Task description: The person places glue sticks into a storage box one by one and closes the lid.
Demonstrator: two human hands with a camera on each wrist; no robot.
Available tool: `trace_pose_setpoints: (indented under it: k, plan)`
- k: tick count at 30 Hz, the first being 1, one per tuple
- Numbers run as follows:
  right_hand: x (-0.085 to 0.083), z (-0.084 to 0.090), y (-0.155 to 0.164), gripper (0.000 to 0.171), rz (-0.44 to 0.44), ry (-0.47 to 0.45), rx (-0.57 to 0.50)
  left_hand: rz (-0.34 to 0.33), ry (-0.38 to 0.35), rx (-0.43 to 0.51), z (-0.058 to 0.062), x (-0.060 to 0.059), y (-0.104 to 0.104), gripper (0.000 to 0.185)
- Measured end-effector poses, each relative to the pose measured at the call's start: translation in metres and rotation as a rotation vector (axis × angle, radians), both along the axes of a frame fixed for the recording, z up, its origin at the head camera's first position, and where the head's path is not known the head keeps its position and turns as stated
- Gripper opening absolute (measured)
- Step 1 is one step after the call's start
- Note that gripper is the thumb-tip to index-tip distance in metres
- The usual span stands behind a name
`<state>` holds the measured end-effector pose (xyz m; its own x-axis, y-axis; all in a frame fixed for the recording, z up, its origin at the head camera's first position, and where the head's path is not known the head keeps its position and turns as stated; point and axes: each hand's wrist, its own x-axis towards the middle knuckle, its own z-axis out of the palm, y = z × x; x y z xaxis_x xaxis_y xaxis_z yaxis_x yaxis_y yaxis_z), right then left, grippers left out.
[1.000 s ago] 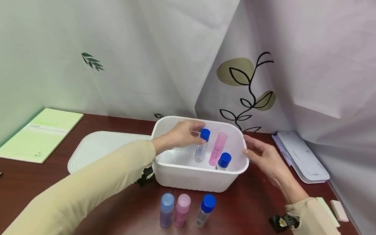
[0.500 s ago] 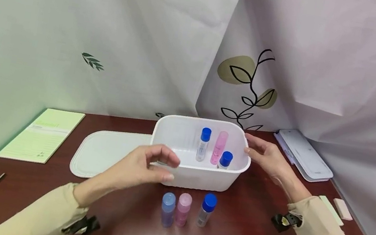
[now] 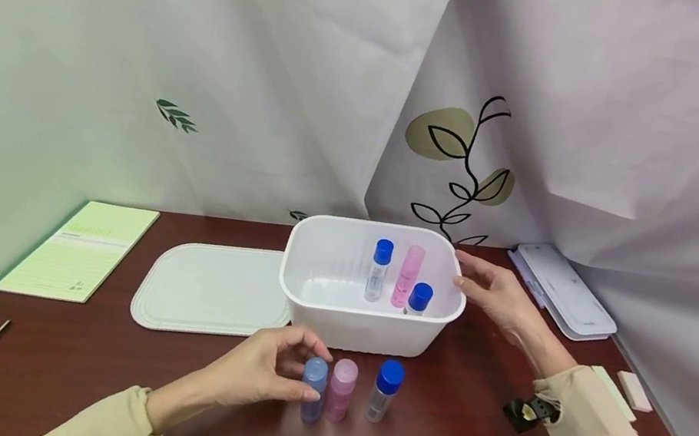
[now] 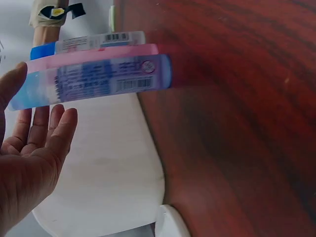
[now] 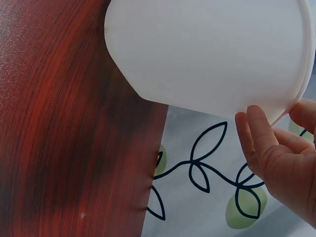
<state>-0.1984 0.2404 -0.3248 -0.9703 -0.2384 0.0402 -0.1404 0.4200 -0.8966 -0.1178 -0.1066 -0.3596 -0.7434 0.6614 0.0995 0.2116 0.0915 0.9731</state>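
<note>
Left hand (image 3: 255, 373) loosely cups the translucent blue cylindrical bottle (image 3: 312, 389); right hand (image 3: 493, 294), fingers relaxed, touches the smooth white tub (image 3: 366, 322); the left wrist view alone shows printed labels.

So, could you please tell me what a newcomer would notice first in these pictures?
Probably the white tub mid-table, with three small bottles standing inside and the right hand touching its far right rim. In front of it stand three more bottles; the left hand reaches around the light blue bottle, fingers curled but not clearly gripping.
</note>
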Motion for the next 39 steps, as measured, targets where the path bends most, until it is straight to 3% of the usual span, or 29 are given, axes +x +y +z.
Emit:
trace_pose_setpoints:
  k: [4,7,10,15,18,20,24,29,34,39]
  plan:
    - [0.000,0.000,0.000,0.053,0.000,-0.004,0.002,0.010,0.018,-0.014,-0.001,-0.001,-0.002,0.034]
    - [0.000,0.001,0.001,0.053,0.002,-0.010,-0.001,0.030,0.026,-0.003,0.008,-0.005,-0.006,0.033]
    - [0.000,0.002,0.001,0.053,0.004,-0.005,0.001,0.109,0.055,-0.012,0.030,-0.014,-0.011,0.032]
    - [0.001,0.004,0.000,0.054,0.008,0.014,0.007,0.252,0.150,0.039,0.080,-0.035,-0.015,0.034]
    - [0.002,0.005,-0.001,0.054,0.015,0.011,-0.010,0.312,0.145,0.108,0.103,-0.048,-0.010,0.035]
    - [0.002,0.005,-0.001,0.054,0.021,0.005,-0.027,0.341,0.116,0.146,0.110,-0.058,-0.002,0.035]
    - [0.002,0.004,-0.002,0.054,0.024,-0.002,-0.047,0.361,0.088,0.157,0.102,-0.080,0.022,0.035]
    - [0.001,0.001,-0.001,0.054,0.025,-0.008,-0.065,0.353,0.033,0.025,0.072,-0.102,0.054,0.035]
    - [0.001,0.000,-0.002,0.054,0.035,-0.011,-0.081,0.276,-0.010,-0.091,0.047,-0.113,0.075,0.035]
    - [0.002,0.003,-0.001,0.054,0.024,-0.003,-0.063,0.212,0.045,-0.217,0.041,-0.117,0.089,0.034]
